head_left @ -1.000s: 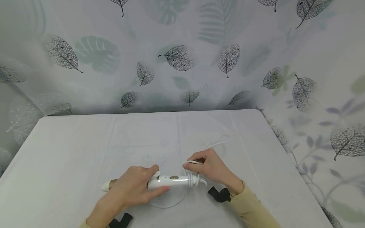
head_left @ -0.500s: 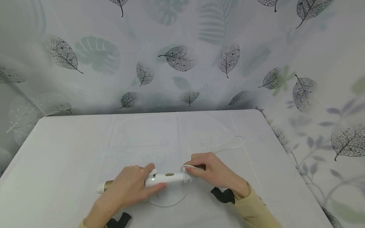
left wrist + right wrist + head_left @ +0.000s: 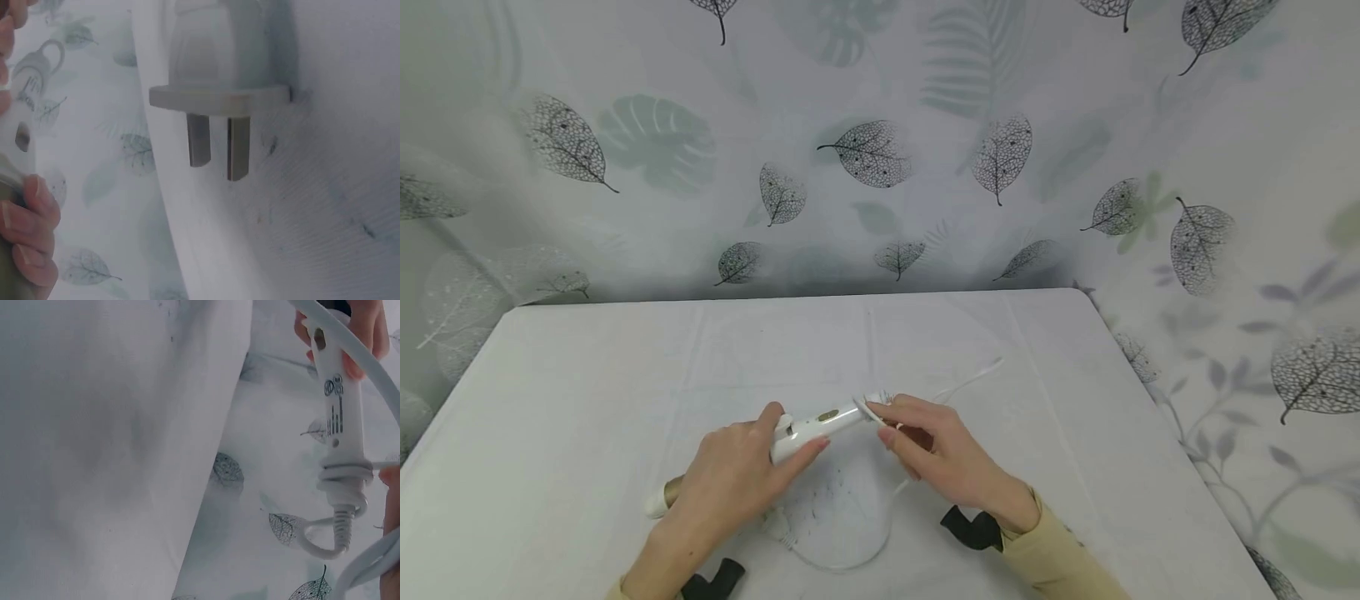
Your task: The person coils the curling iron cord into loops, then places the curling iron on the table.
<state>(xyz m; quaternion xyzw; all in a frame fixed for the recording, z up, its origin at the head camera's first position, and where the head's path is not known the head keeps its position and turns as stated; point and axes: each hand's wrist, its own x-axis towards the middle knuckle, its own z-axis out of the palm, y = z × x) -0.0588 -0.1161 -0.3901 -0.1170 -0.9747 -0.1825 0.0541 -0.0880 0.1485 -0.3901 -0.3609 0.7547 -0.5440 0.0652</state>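
My left hand [image 3: 730, 467] grips a white and gold curling iron [image 3: 808, 433] round its body, thumb and forefinger along the handle. The iron tilts, its handle end up and to the right, its white tip showing past the left hand's lower side. Several turns of the white cord [image 3: 344, 475] are wrapped round the handle's tail in the right wrist view. At that end my right hand [image 3: 940, 446] pinches the cord between thumb and fingers. Large in the left wrist view is the two-pin plug [image 3: 219, 97], near the left hand, with pins pointing down.
A white cloth covers the table [image 3: 625, 358], backed by a leaf-patterned curtain [image 3: 865, 225]. A slack cord length trails behind the right hand, and another curves below the iron. Black wrist pieces [image 3: 972, 529] sit under both wrists.
The iron's handle end has risen and swung away from the body, turning the iron from level to tilted. The right hand, still on the cord, moved slightly left; the trailing cord shifted.
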